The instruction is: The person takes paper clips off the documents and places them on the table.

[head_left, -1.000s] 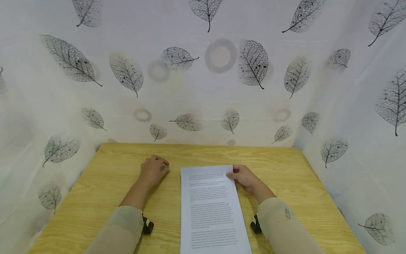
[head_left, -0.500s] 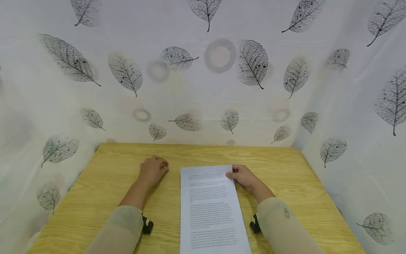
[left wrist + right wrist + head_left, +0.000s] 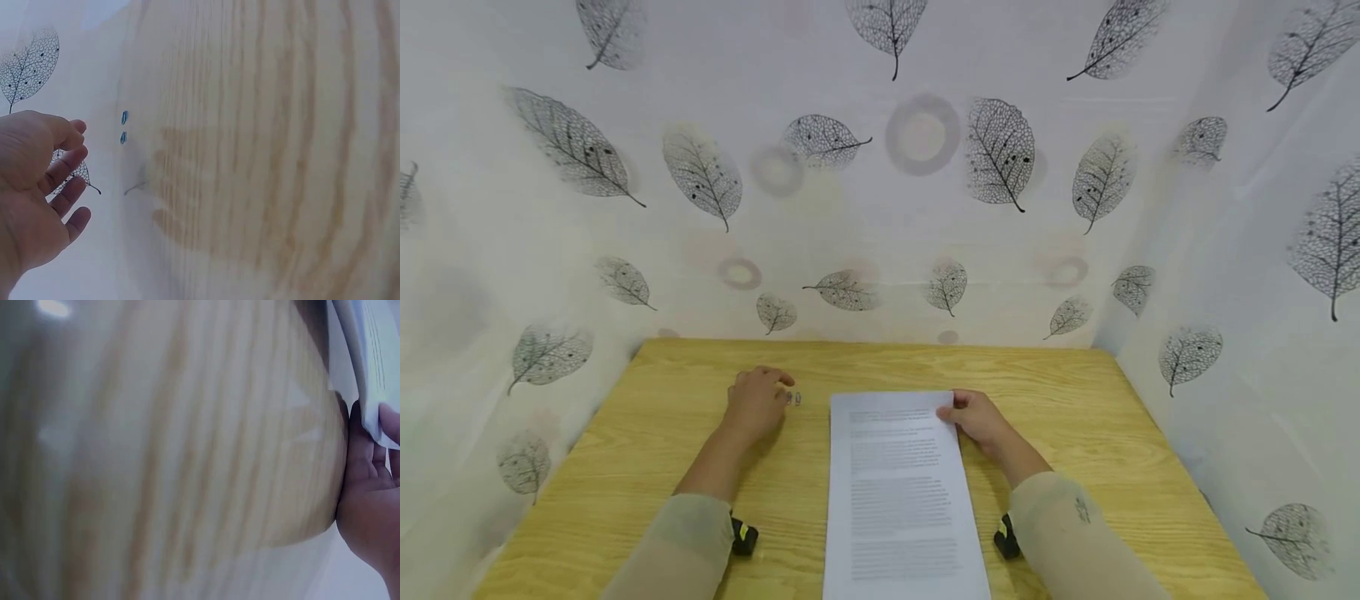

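Two small paper clips (image 3: 797, 398) lie side by side on the wooden table, to the left of the paper's top edge. My left hand (image 3: 756, 407) is just left of them, its fingers loosely bent with nothing between them. In the left wrist view a gap shows between the fingertips and the paper clips (image 3: 124, 117). A stack of printed paper (image 3: 898, 500) lies lengthwise in front of me. At its top right corner my right hand (image 3: 979, 418) pinches the sheets, thumb on top and fingers underneath. The right wrist view shows the paper's edge (image 3: 372, 419) in that grip.
The yellow wood-grain table (image 3: 1075, 400) reaches back to a white curtain (image 3: 880, 208) with leaf prints, which also hangs along both sides. Black devices (image 3: 744, 536) are worn on both wrists beside the beige sleeves.
My left fingers have spread and drawn back slightly to the left, so both paper clips now show beside them. The right hand keeps its pinch on the paper.
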Motion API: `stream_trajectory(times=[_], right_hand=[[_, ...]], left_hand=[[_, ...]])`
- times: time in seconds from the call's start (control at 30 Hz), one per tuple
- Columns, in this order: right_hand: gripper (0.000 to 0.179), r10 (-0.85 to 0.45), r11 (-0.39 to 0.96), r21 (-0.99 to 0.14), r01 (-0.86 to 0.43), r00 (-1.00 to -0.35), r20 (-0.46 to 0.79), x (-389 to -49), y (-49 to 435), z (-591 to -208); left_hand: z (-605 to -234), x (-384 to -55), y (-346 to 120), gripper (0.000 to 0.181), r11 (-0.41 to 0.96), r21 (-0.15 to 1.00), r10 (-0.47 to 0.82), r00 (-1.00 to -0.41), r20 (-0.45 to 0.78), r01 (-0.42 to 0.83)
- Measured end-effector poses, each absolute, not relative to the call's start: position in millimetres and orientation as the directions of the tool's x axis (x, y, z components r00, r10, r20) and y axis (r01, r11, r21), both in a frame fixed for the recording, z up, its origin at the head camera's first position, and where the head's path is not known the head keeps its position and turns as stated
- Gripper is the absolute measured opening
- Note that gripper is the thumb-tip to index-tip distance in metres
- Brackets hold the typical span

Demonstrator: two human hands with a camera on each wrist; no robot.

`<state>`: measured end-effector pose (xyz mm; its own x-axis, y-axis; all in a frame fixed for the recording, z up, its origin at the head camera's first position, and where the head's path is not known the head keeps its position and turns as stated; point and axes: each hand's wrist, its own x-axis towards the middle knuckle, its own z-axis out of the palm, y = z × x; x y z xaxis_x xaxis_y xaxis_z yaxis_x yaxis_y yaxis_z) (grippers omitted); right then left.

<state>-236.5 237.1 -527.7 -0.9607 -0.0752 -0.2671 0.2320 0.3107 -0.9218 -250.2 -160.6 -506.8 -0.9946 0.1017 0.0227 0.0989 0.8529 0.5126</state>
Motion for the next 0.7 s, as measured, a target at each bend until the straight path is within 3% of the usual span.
stream_trajectory(times=[0.37, 0.7], right_hand=[[0.007, 0.009, 0.558, -0.821, 0.118, -0.991, -0.136, -237.3, 223.0, -516.1], [0.029, 0.015, 0.788, -0.609, 0.088, -0.992, -0.124, -232.4, 215.4, -502.2]], left_hand=[[-493.1, -229.2, -158.2, 0.025, 0.830, 0.548, 0.098, -0.995, 0.031, 0.099], [-488.5, -213.3, -154.4, 0.023, 0.823, 0.552, 0.138, -0.990, 0.040, 0.137]])
